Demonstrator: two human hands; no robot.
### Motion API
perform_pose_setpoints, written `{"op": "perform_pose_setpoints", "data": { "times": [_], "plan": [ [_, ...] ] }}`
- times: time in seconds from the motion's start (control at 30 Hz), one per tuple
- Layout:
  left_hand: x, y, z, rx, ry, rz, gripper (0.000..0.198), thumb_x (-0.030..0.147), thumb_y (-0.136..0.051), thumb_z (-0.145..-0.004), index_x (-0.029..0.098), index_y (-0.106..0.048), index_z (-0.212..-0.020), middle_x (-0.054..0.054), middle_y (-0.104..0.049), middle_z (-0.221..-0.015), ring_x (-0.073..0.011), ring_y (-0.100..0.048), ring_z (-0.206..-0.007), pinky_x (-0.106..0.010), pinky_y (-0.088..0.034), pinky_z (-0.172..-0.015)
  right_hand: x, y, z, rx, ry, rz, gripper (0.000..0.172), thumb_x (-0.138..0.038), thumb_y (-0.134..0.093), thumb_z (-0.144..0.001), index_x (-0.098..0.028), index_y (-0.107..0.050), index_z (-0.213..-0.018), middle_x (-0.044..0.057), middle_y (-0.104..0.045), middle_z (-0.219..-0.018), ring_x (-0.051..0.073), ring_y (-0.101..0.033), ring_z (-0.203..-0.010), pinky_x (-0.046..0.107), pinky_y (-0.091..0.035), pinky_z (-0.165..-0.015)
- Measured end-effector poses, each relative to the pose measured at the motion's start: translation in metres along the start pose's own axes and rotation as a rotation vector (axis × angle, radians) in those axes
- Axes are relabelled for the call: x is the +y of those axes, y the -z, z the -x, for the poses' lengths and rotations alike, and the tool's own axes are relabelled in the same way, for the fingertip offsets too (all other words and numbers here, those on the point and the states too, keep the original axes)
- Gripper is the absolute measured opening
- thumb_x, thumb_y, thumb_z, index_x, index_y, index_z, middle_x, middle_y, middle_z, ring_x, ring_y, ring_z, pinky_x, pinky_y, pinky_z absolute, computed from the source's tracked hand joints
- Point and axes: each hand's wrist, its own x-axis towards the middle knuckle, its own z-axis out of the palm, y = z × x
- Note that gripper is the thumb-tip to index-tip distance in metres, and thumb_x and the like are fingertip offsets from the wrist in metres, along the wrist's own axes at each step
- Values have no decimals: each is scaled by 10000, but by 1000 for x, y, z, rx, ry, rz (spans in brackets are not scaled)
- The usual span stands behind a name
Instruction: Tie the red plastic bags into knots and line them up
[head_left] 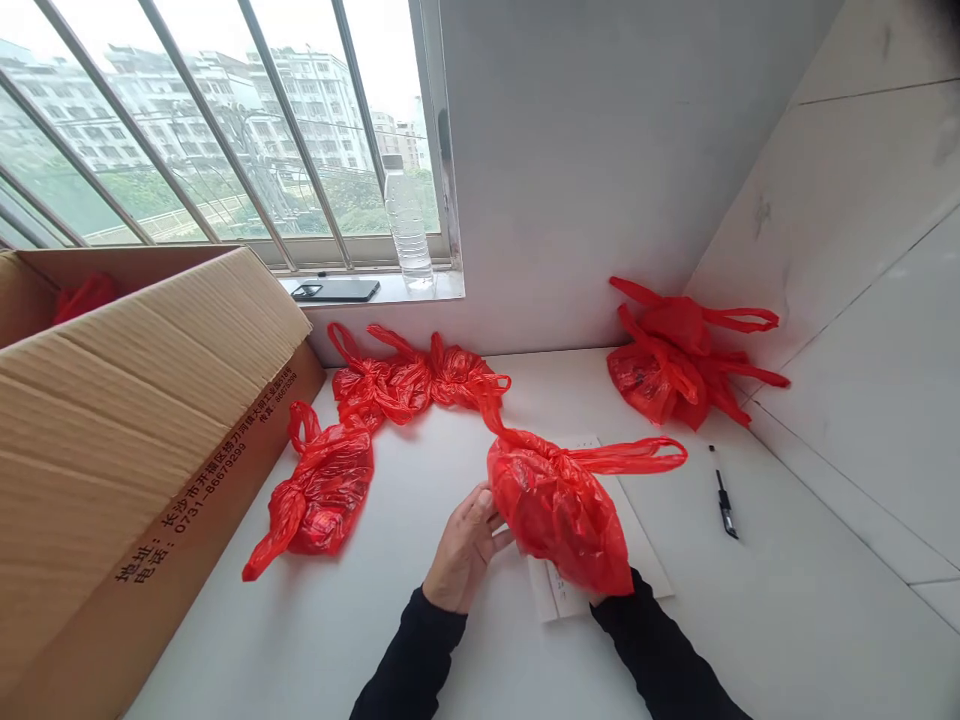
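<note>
A knotted red plastic bag is held up in front of me, its contents bulging and one handle loop stretching to the right. At its left side is my left hand, thumb by the edge and fingers curled in behind it. My right hand supports the bag from the lower right; only a sliver near the wrist shows, and the bag hides its fingers. Beneath the bag lies a white booklet or sheet of paper on the white table, partly covered.
Left stands an open cardboard box with red plastic inside. Other tied red bags lie beside it, along the wall and in the right corner. A pen is at right. The windowsill bears a bottle and a phone.
</note>
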Motion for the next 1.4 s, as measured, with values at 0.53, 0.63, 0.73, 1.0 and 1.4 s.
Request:
{"op": "perform_pose_setpoints", "data": {
  "times": [0.53,0.63,0.73,1.0,1.4],
  "plan": [
    [7,2,-4,283,-197,106,345,296,-830,-753,202,-698,-1058,-43,-764,-1004,-223,-739,-915,-428,-576,-918,-42,-11,5,-54,-217,-416,637,-737,-400,-913,-228,-755,-1055,92,-768,-898,262,-722,-749,448,-617,-678],
    [9,0,-2,292,-204,94,356,281,-852,-721,196,-694,-1028,-40,-766,-987,-227,-747,-874,-447,-586,-901,-37,-11,6,-28,-167,-373,471,-669,-533,-891,-291,-725,-1097,51,-769,-910,256,-724,-738,446,-620,-675],
    [10,0,0,274,-205,80,354,274,-849,-722,189,-680,-1021,-47,-762,-987,-232,-744,-876,-453,-592,-882,-33,-9,7,-38,-179,-367,455,-655,-527,-898,-286,-730,-1070,49,-764,-861,242,-709,-677,442,-618,-649],
    [5,1,-1,201,-88,142,545,270,-806,-763,248,-576,-1257,-71,-698,-1164,-218,-703,-1010,-406,-563,-928,-34,-17,5,42,-6,-244,308,-428,-705,-864,-268,-692,-1127,56,-739,-1095,235,-700,-902,374,-581,-801],
    [9,8,2,47,9,257,503,477,-657,-855,143,-679,-1231,-139,-737,-1136,-340,-659,-1148,-463,-487,-1035,-44,-25,17,-134,305,407,295,-196,-585,-856,-308,-756,-1069,52,-609,-1263,269,-559,-1226,425,-438,-1068]
  ]
}}
